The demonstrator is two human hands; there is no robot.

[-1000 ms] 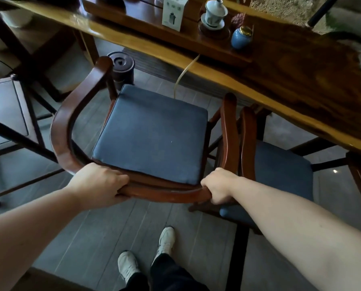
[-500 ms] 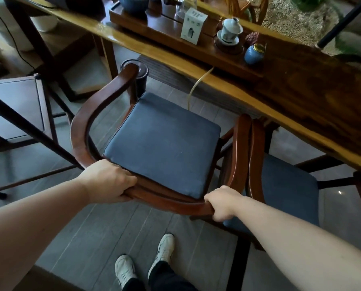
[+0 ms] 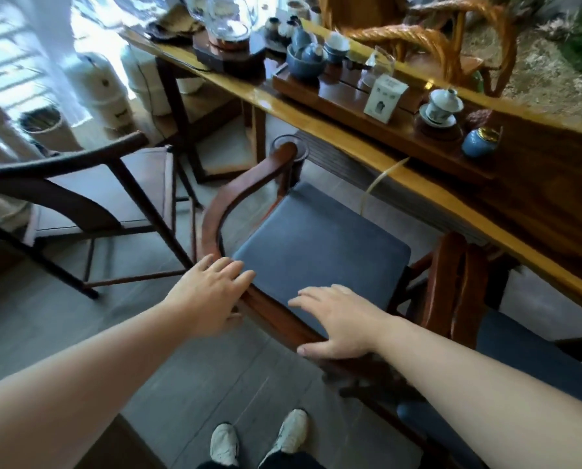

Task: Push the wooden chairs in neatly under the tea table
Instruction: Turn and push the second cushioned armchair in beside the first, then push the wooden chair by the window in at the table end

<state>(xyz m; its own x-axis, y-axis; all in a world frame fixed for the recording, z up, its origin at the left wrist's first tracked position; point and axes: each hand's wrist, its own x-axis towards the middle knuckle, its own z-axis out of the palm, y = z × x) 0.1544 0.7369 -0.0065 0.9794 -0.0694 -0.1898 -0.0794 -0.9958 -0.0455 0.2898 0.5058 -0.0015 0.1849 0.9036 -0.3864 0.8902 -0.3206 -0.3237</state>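
A reddish wooden armchair [image 3: 249, 184] with a dark blue seat cushion [image 3: 320, 252] stands in front of me, its front edge near the long tea table [image 3: 428, 194]. My left hand [image 3: 208, 292] lies with fingers spread over the curved back rail at its left. My right hand [image 3: 337, 319] rests flat, fingers apart, on the rail and cushion edge at the right. Neither hand grips. A second blue-cushioned chair [image 3: 523, 353] stands tight against the first on the right, partly under the table.
A dark-framed chair [image 3: 90, 194] stands to the left, close to the armchair. On the table sit a tea tray [image 3: 347, 96], cups, a blue jar [image 3: 479, 143] and a white box [image 3: 384, 99]. A thin hose [image 3: 377, 181] hangs off the table edge. My shoes [image 3: 259, 441] are on the grey floor.
Both hands have let go of the back rail and now lie open on it. The view has swung up and left, showing more of the table.
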